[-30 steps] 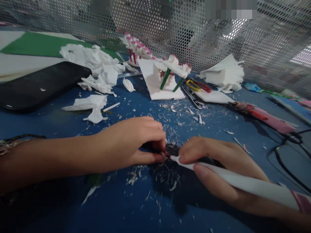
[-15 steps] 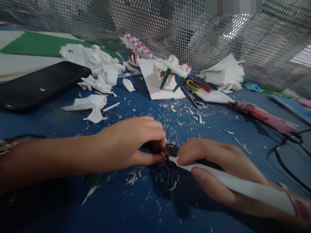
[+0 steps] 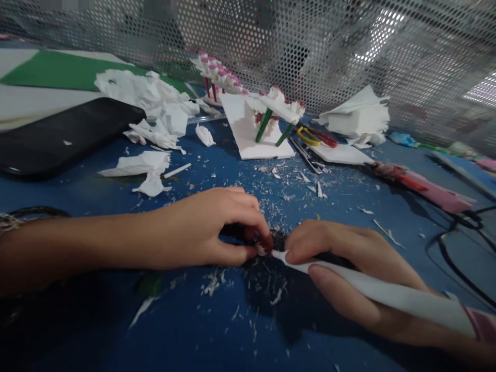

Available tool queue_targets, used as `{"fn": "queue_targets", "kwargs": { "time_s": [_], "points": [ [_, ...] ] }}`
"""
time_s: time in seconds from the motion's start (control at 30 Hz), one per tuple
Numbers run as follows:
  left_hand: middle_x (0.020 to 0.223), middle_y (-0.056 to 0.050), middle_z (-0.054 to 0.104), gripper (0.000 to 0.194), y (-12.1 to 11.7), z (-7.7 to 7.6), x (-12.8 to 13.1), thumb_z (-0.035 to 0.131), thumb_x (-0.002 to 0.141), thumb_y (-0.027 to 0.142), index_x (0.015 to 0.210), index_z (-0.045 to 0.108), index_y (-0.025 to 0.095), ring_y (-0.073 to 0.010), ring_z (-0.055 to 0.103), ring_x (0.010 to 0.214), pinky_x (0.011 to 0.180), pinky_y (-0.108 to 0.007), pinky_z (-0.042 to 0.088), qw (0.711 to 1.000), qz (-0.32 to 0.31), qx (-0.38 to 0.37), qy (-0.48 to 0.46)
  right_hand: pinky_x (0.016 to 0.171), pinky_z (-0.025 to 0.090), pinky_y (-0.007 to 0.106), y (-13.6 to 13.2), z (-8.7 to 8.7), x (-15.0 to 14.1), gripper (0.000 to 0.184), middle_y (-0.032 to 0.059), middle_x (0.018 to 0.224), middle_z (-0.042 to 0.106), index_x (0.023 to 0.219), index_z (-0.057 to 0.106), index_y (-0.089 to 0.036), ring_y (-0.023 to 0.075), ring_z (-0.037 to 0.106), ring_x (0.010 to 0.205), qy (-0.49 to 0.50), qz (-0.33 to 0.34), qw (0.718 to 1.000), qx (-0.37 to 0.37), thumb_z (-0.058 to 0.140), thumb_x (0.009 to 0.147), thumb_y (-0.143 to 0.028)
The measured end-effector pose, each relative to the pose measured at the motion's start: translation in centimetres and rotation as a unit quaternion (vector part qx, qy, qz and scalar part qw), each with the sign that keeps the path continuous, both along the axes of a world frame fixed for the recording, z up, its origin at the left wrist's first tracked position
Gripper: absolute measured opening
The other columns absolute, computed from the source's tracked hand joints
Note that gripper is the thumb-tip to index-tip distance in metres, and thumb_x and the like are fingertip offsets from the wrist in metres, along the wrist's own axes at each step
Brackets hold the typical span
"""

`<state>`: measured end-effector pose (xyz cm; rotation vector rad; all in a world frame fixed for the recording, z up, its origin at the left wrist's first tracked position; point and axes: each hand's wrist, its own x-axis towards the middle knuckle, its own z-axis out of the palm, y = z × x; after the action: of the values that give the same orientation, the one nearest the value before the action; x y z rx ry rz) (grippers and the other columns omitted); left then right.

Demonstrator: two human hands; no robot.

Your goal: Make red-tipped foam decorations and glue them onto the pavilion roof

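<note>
At the middle of the blue tabletop, my left hand (image 3: 228, 227) is closed in a pinch, thumb and forefinger on a small white and dark-red piece (image 3: 262, 250). Its exact kind is too small and shaded to make out. My right hand (image 3: 344, 258) grips a white, pen-shaped tool (image 3: 368, 289) with a thin pinkish tip and a dark-red band near its back end. That tip points left, right beside the small piece; whether they touch I cannot tell. White shreds (image 3: 211, 283) lie scattered around both hands.
Behind the hands stand white foam pieces with green sticks (image 3: 264, 126). Yellow-and-red-handled pliers (image 3: 309, 137), crumpled tissue (image 3: 143, 95) and a tissue stack (image 3: 356, 116) lie nearby. A black phone (image 3: 70, 137) is at left, a pink corded tool (image 3: 430, 188) at right, perforated metal screen (image 3: 240, 31) behind.
My left fingers have shifted their pinch, the forefinger moving slightly right and the small piece turning to show more white. My right hand and the pen-shaped tool have moved slightly right.
</note>
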<state>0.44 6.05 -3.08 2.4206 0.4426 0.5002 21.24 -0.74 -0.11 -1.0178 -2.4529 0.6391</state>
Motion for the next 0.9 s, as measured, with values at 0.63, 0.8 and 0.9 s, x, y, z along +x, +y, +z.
{"fn": "queue_targets", "kwargs": {
  "time_s": [0.63,0.8,0.9],
  "points": [
    [0.074,0.003,0.059,0.002,-0.15,0.49,0.14,0.062,0.078,0.017,0.077,0.062,0.019,-0.0122,0.053,0.073,0.070,-0.022,0.036,0.999,0.015,-0.016,0.025,0.063,0.048,0.018,0.08,-0.13,-0.28,0.019,0.0009,0.078,0.066,0.089,0.053,-0.020,0.0096,0.063,0.071,0.031,0.006,0.999,0.018,0.044,0.077,-0.007],
    [0.075,0.003,0.059,0.003,-0.18,0.39,0.07,0.062,0.078,0.016,0.077,0.062,0.019,-0.0123,0.053,0.075,0.069,-0.022,0.036,0.999,0.019,-0.021,0.029,0.063,0.049,0.017,0.04,0.27,-0.34,0.020,0.0005,0.078,0.066,0.087,0.052,-0.021,0.0090,0.063,0.070,-0.002,-0.006,1.000,0.019,0.044,0.077,-0.006],
    [0.074,0.003,0.058,0.003,-0.11,0.31,0.09,0.063,0.078,0.017,0.077,0.062,0.019,-0.0121,0.052,0.075,0.068,-0.022,0.035,0.999,0.017,-0.017,0.027,0.063,0.049,0.018,0.02,0.22,-0.31,0.020,0.0007,0.078,0.066,0.088,0.051,-0.021,0.0096,0.064,0.070,0.006,-0.002,1.000,0.026,0.043,0.077,-0.006]
  ]
}}
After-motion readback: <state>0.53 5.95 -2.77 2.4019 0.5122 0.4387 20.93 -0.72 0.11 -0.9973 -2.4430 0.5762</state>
